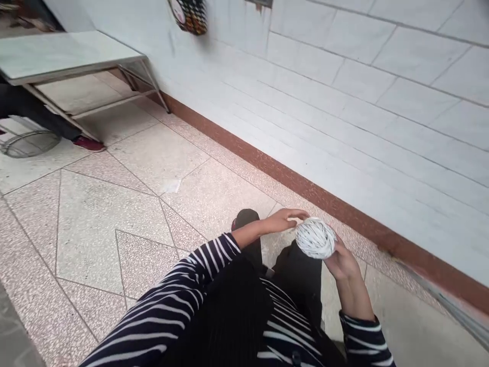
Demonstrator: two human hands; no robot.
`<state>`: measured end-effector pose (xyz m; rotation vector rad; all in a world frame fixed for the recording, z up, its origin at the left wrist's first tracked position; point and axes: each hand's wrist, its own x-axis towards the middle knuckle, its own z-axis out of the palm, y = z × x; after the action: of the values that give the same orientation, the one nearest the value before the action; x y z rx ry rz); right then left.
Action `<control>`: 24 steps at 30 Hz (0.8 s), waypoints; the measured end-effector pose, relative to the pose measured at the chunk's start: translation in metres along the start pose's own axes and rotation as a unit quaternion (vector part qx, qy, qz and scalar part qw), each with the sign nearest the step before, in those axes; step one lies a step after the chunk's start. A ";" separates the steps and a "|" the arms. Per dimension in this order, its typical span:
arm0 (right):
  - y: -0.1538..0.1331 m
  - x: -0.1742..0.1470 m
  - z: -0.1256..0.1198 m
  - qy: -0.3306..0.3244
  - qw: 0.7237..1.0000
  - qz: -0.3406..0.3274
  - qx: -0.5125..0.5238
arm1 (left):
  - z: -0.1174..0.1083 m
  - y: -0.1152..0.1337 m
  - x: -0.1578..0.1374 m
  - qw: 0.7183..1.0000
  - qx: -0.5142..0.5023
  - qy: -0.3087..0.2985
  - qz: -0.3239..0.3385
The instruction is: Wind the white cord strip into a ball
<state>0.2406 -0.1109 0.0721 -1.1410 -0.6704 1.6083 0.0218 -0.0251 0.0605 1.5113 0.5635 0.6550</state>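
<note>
A round white ball (pixel 314 238) of wound strands, streaked with thin dark lines, is held above my legs. It looks like a ball of yarn or cord; the exact material cannot be made out. My right hand (pixel 343 261) grips it from the right and below, its fingers partly hidden behind the ball. On the other side, my left hand (pixel 283 220) reaches to the ball's upper left with fingers stretched out and thumb apart. Those fingertips are at the edge of the ball; whether they touch it is unclear.
A white-topped table (pixel 76 48) with metal legs stands against the tiled wall (pixel 344 102). Beside it, another person's leg and red shoe (pixel 89 143) show near a round metal stool frame (pixel 30 143). A patterned bag (pixel 193 15) hangs on the wall. White scrap (pixel 170 186) lies on the floor.
</note>
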 end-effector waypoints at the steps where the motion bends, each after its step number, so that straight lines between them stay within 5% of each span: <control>1: 0.000 -0.001 0.001 0.008 1.000 -0.001 0.006 | 0.001 -0.004 -0.003 1.000 -0.015 0.005 -0.011; 8: -0.002 -0.014 0.010 0.020 0.995 -0.058 -0.076 | 0.012 -0.025 -0.002 0.993 -0.014 0.076 -0.084; 12: -0.004 -0.023 0.017 0.022 0.993 -0.069 -0.094 | -0.004 -0.007 0.014 0.988 0.114 0.101 -0.025; 15: -0.006 -0.028 0.019 0.015 0.992 -0.071 -0.103 | -0.021 0.011 0.029 0.959 0.256 0.119 0.028; 18: -0.014 -0.032 0.017 0.004 0.992 -0.074 -0.098 | -0.034 0.019 0.046 0.934 0.339 0.107 0.048; 24: -0.055 -0.048 0.018 -0.016 0.988 -0.142 -0.055 | -0.050 0.004 0.078 0.929 0.366 0.061 0.000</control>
<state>0.2487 -0.1352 0.1427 -1.0464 -0.9099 1.3641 0.0420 0.0654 0.0695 2.1720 0.9756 0.5646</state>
